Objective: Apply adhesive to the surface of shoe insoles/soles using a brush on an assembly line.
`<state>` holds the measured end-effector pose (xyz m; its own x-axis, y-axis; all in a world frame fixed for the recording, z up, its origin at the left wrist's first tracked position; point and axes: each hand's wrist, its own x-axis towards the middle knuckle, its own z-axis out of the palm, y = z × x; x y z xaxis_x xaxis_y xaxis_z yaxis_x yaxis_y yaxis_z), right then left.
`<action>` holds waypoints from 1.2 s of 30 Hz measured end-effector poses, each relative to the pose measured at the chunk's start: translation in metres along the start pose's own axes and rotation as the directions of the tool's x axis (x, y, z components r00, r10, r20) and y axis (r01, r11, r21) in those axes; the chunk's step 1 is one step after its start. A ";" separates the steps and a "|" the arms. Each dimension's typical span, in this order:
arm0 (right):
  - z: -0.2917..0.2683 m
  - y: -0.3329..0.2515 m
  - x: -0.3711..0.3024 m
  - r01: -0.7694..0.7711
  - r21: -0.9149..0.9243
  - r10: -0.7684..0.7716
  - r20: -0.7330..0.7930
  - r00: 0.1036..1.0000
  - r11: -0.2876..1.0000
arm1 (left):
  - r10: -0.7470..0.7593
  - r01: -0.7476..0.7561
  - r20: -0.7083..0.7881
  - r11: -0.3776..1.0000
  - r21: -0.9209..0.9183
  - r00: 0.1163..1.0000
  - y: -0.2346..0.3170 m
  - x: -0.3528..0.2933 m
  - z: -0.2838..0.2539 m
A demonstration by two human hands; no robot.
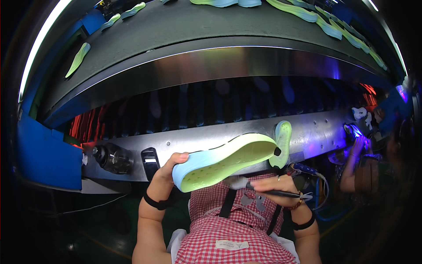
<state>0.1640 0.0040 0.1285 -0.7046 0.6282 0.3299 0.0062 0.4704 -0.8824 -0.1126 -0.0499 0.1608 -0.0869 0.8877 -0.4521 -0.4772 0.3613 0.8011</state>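
Observation:
My left hand (169, 167) is closed around the blue end of a shoe sole (226, 163), which shades from pale blue to light green. The sole is held up tilted over the metal ledge, its hollow, hole-patterned side toward me. In my right hand (280, 188) is a brush (239, 182) with a dark handle and pale bristles. Its bristle end is just below the lower rim of the sole; I cannot tell whether they touch. Right behind the held sole, a second, green sole (283, 143) rests on the ledge.
Beyond the metal ledge (211, 135), a raised dark conveyor belt (176, 24) carries several similar soles. A dark bottle (113, 159) and a phone (150, 163) are at the left. On the right, a co-worker's hand (358, 145) is beside a purple glow. Cables (314, 171) hang nearby.

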 end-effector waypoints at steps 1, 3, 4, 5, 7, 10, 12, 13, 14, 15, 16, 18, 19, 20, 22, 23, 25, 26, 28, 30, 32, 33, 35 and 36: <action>0.001 -0.003 -0.002 -0.003 0.017 0.003 0.037 0.999 1.000 | 0.036 -0.036 0.003 0.999 0.005 0.999 -0.001 0.004 -0.004; 0.000 -0.014 -0.004 0.014 0.108 -0.015 0.012 1.000 0.994 | -0.073 0.091 0.145 0.989 -0.117 0.987 -0.010 0.032 -0.043; 0.001 -0.016 -0.003 0.024 0.121 -0.026 0.019 0.999 0.992 | 0.029 0.434 0.646 0.718 -0.545 0.763 -0.020 0.051 -0.057; 0.000 -0.018 -0.001 0.043 0.135 -0.035 -0.062 0.997 0.990 | 0.132 0.350 0.575 0.677 -0.647 0.807 -0.037 0.060 -0.058; 0.009 -0.013 0.006 0.001 0.224 0.048 -0.213 0.976 0.975 | 0.188 0.255 0.460 0.626 -0.737 0.868 -0.070 0.079 -0.028; 0.025 0.025 0.014 -0.185 0.258 0.252 -0.260 0.932 0.948 | 0.122 0.252 0.552 0.795 -0.552 0.825 -0.089 0.084 0.003; 0.028 0.035 0.014 -0.246 0.306 0.330 -0.264 0.906 0.920 | 0.135 0.217 0.523 0.802 -0.557 0.841 -0.098 0.089 0.007; 0.028 0.035 0.016 -0.273 0.299 0.354 -0.260 0.899 0.914 | 0.102 0.231 0.494 0.791 -0.567 0.863 -0.097 0.085 0.012; 0.028 0.035 0.018 -0.301 0.293 0.378 -0.256 0.890 0.908 | 0.067 0.245 0.465 0.779 -0.577 0.883 -0.098 0.084 0.016; 0.028 0.030 0.025 -0.318 0.303 0.403 -0.280 0.871 0.898 | 0.065 0.232 0.460 0.796 -0.559 0.885 -0.098 0.084 0.018; 0.030 0.030 0.030 -0.317 0.305 0.403 -0.282 0.871 0.898 | 0.064 0.232 0.461 0.798 -0.557 0.885 -0.100 0.084 0.019; 0.036 0.034 0.038 -0.109 -0.012 0.096 -0.383 0.919 0.994 | 0.085 0.184 0.377 0.762 -0.621 0.922 -0.104 0.084 0.020; 0.039 0.033 0.042 0.014 -0.118 -0.053 -0.328 0.943 0.993 | 0.099 0.138 0.351 0.795 -0.590 0.931 -0.104 0.083 0.022; 0.040 0.028 0.041 0.098 -0.244 -0.163 -0.261 0.952 0.965 | 0.099 0.135 0.349 0.799 -0.586 0.932 -0.102 0.082 0.022; 0.051 0.020 0.033 0.180 -0.365 -0.253 -0.163 0.954 0.913 | 0.166 0.017 0.249 0.802 -0.597 0.954 -0.096 0.085 0.019; 0.055 0.020 0.023 0.207 -0.341 -0.264 -0.132 0.955 0.917 | 0.183 0.031 0.267 0.770 -0.638 0.946 -0.092 0.086 0.015; 0.047 0.006 0.012 0.198 -0.267 -0.200 0.018 0.980 0.943 | 0.237 0.004 0.286 0.763 -0.646 0.929 -0.087 0.085 0.003; 0.041 0.001 0.009 0.199 -0.234 -0.182 0.094 0.979 0.952 | 0.286 -0.008 0.315 0.752 -0.659 0.905 -0.086 0.085 0.001; 0.027 -0.007 0.014 0.156 -0.130 -0.145 0.090 0.985 0.979 | 0.295 -0.012 0.319 0.752 -0.660 0.901 -0.084 0.080 0.007; 0.020 -0.014 0.028 0.080 -0.009 -0.081 -0.101 0.992 0.997 | 0.240 0.003 0.291 0.767 -0.642 0.926 -0.078 0.070 0.021; 0.020 -0.003 0.040 0.121 -0.199 -0.171 -0.259 0.950 0.973 | 0.278 -0.022 0.315 0.780 -0.625 0.908 -0.079 0.067 0.035; 0.029 -0.001 0.042 0.073 -0.124 -0.099 -0.218 0.971 0.990 | 0.318 -0.061 0.326 0.792 -0.608 0.890 -0.078 0.068 0.037; 0.034 -0.012 0.039 0.168 -0.124 -0.182 -0.115 0.977 0.978 | 0.431 -0.094 0.375 0.750 -0.655 0.821 -0.079 0.083 0.028; 0.038 -0.017 0.033 0.174 -0.099 -0.182 -0.080 0.980 0.980 | 0.531 -0.115 0.410 0.703 -0.702 0.741 -0.075 0.084 0.025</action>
<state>0.1134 -0.0069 0.1415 -0.6353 0.5795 0.5104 -0.0462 0.6313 -0.7742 -0.0620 0.0045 0.0727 0.0407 0.9671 0.2512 -0.9394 -0.0487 0.3394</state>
